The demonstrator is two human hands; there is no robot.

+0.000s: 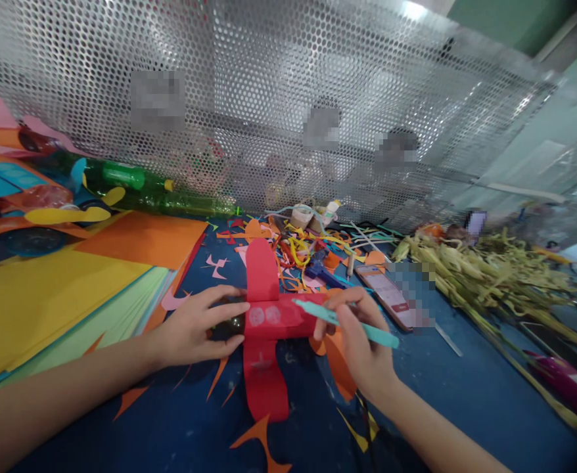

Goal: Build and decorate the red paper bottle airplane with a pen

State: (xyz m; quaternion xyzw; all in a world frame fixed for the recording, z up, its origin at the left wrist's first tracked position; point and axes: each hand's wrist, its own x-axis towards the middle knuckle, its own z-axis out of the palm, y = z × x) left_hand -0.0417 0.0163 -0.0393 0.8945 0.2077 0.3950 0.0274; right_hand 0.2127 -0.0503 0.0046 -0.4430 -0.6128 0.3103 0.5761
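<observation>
A bottle wrapped in red paper [286,316] lies across the blue table, with red paper wings [263,269] sticking out above and below. Pale round marks show on the red wrap near its left end. My left hand [204,325] is wrapped round the dark, bare left end of the bottle. In my right hand [360,335] is a light teal marker [338,318], its tip over the red wrap. Orange paper pieces [340,368] show under and beside my right hand, at the bottle's right end.
Coloured paper sheets [46,295] are stacked at the left, below paper-decorated bottles and green bottles [170,197]. Paper scraps, a blue glue gun [325,269] and a phone [387,295] lie beyond my hands. Dried husks [495,269] lie right. A perforated metal screen [269,85] stands behind.
</observation>
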